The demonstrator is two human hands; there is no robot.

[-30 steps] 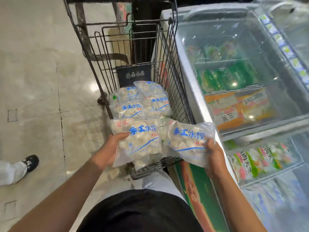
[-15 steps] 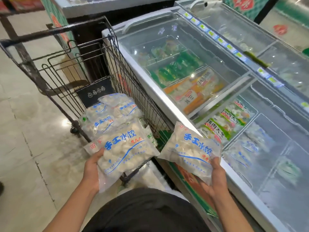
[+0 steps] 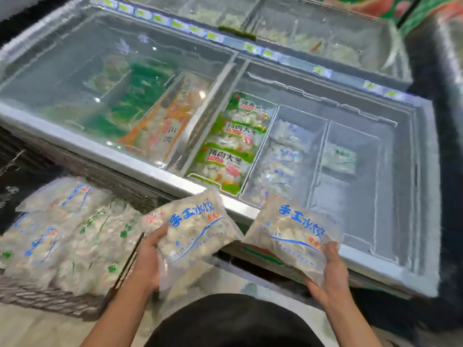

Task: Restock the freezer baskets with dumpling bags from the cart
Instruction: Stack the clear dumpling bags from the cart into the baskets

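Observation:
My left hand (image 3: 147, 259) grips a clear dumpling bag (image 3: 190, 229) with blue print, held in front of the chest freezer's near rim (image 3: 160, 177). My right hand (image 3: 330, 276) holds a second such bag (image 3: 290, 234) from below, just over that rim. The cart (image 3: 37, 296) at lower left carries several more dumpling bags (image 3: 67, 236). Beyond the right bag, a freezer basket (image 3: 283, 156) holds a few similar blue-printed bags. The basket to its right (image 3: 348, 176) holds one small pack.
The freezer's left half lies under a sliding glass lid (image 3: 100, 78), with green and orange packs beneath. Green-labelled dumpling bags (image 3: 230, 146) fill the basket beside the lid's edge. A second freezer (image 3: 300, 28) stands behind. A dark gap runs along the right.
The view has swung right from the cart to the freezer. Both hands have carried their bags rightward, up to the freezer's near rim.

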